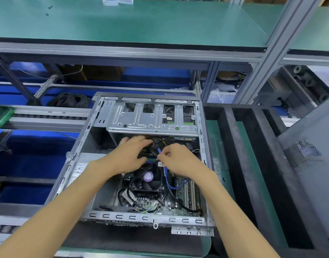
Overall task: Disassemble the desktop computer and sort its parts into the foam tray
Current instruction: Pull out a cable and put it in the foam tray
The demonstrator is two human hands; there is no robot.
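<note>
Desktop computer [141,164] open | right hand [178,159] pinches blue cable [166,175] | left hand [130,155] fingertips hidden, grip unclear

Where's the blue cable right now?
In the head view, the blue cable runs inside the open case, right of the CPU fan; the right hand pinches its upper end.

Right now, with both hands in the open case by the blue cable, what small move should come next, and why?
Probably a short pull by the right hand to free the blue cable. Its fingers pinch the cable near its upper end, just below the drive cage, while the left hand rests on the black connector bundle beside it, seemingly steadying it. The cable's lower run loops beside the CPU fan.
</note>
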